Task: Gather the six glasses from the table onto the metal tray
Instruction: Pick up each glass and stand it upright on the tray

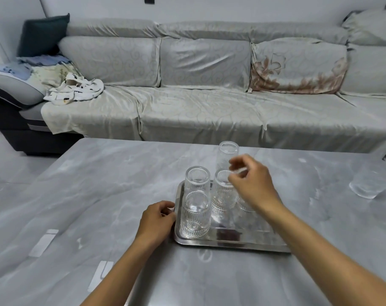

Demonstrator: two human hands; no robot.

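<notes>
Standing on the metal tray are about five glasses, one glass remains on the bench, right hand fingers apart, left hand fingers curled on the rim.

Marble table: metal tray, stray glass.

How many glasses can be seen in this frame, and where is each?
6. On the metal tray: front-left glass, back-left glass, middle glass, and one mostly hidden behind the right hand. Behind the tray: tall glass. Far right on the table: lone glass.
</notes>
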